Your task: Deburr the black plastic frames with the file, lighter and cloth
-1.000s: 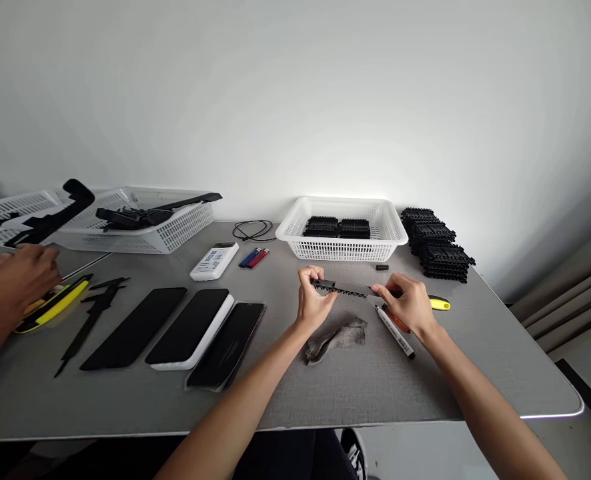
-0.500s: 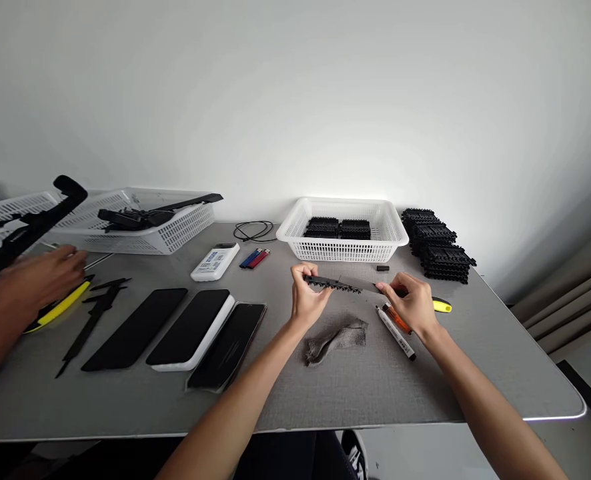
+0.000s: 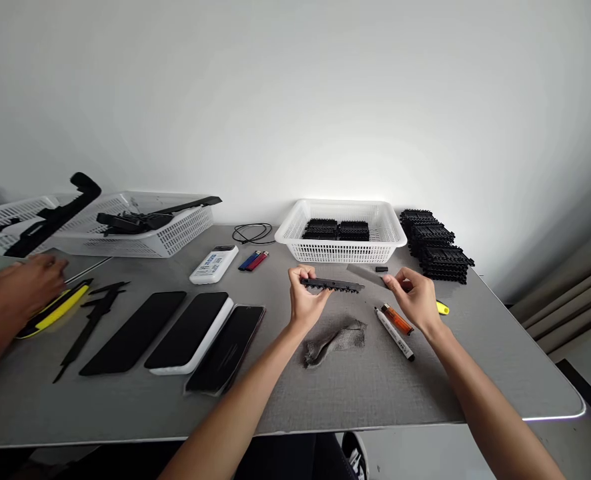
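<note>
Pinched by one end in my left hand [image 3: 307, 299] is a black toothed plastic strip [image 3: 333, 285], held above the table with its teeth facing down. My right hand [image 3: 414, 300] grips a utility knife [image 3: 442, 307]; its yellow end sticks out behind the hand. The knife's blade [image 3: 367, 274] points left, apart from the strip. Below my hands lies a crumpled grey cloth [image 3: 335, 343]. An orange lighter [image 3: 397, 319] and a white marker [image 3: 394, 335] rest on the table under my right hand. A small black cap [image 3: 381, 269] sits behind the blade.
A white basket [image 3: 343, 253] holds black toothed pieces, with stacks of similar pieces [image 3: 438, 247] to its right. Left are phones [image 3: 134, 332], a caliper [image 3: 90, 327], a power bank [image 3: 214, 264] and lighters [image 3: 253, 261]. A co-worker's hand [image 3: 30, 283] is at far left.
My right hand has drawn the blade away from the strip, up and to the right. The co-worker's hand has moved left and down, off the long black part.
</note>
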`<state>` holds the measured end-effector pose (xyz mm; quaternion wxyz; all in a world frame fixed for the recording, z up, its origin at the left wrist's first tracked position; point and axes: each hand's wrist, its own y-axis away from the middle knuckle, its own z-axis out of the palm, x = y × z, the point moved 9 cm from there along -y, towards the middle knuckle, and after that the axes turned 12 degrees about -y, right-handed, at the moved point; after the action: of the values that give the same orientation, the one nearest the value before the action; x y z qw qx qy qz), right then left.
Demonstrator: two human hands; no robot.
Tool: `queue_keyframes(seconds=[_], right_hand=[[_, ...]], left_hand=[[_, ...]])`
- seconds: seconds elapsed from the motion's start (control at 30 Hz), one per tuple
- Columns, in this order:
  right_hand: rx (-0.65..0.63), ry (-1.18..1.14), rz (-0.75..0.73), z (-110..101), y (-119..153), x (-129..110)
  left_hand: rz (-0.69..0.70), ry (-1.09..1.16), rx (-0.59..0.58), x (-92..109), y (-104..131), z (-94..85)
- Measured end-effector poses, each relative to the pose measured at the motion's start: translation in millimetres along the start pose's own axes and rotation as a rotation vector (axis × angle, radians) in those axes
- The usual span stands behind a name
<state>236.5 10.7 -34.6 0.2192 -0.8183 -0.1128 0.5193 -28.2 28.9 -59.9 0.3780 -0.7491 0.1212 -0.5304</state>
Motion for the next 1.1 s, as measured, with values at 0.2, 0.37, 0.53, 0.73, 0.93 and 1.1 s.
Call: queue_keyframes(seconds=[0.2,0.37,0.53,0.73,0.93,1.1], right_hand=[[-0.29,-0.284,0.373,17.1,5.3,12.9],[-0.487,-0.564,0.607,48.4,25.9,20.2],[-0.501,-0.692,0.613,63.8,29.2,23.6],[-0.223,-0.688,0.577,41.6,15.0,38.4],[-0.116,-0.482,0.461,26.5,5.6,43.2],[-0.195,-0.279,0.247,32.6,4.8,23.5]], left_hand=[[0.254,-0.012,0.077,28.9,9.6,-2.1],[0.414,-0.103,0.121,54.1,24.1,-3.3],[0.463,-0.278,0.138,61.5,28.9,-0.1],[0.056,-0.021,-0.343,23.6,16.5,36.5],[-0.239,0.346,-0.549,3.0,22.5,55.1],[-0.318,0.211,-0.393,-15.6,22.1,51.4]])
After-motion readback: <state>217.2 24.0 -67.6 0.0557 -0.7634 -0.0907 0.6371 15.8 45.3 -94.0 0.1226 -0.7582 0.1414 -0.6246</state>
